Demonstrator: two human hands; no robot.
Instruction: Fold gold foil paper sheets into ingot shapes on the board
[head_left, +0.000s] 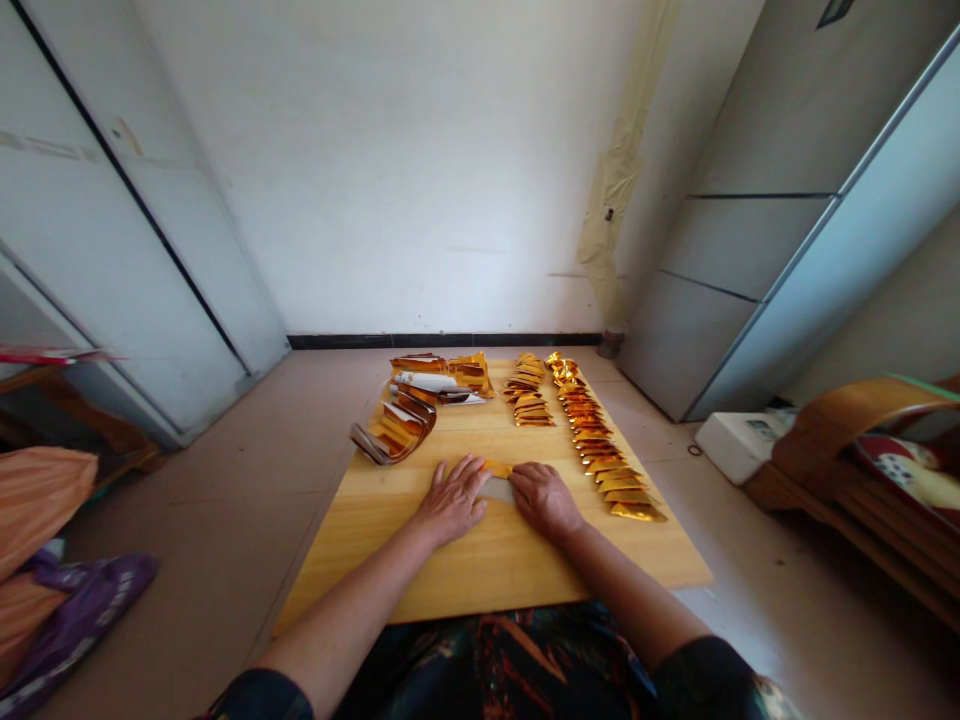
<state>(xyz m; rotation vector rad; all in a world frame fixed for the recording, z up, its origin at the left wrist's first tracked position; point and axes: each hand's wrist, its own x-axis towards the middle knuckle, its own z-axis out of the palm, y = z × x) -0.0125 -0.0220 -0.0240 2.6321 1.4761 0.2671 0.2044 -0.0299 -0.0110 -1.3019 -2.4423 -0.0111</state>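
On the wooden board, a sheet of gold foil paper [496, 488] lies between my hands, its pale grey side up and a gold strip folded over along the far edge. My left hand [454, 502] rests flat on its left part, fingers stretched out and thumb apart. My right hand [549, 500] has its fingers bent and closed at the right end of the gold fold; the fingertips are partly hidden. Beyond my left hand lies a curled stack of foil sheets [399, 430]. Past my right hand runs a long row of folded gold foil pieces [600, 440].
A shorter row of folded foil pieces [529, 390] and a pile of foil sheets [439, 378] lie at the board's [450, 590] far side. A grey fridge [712, 280] stands at right, near a white box [739, 447]. Bags [82, 610] lie at left.
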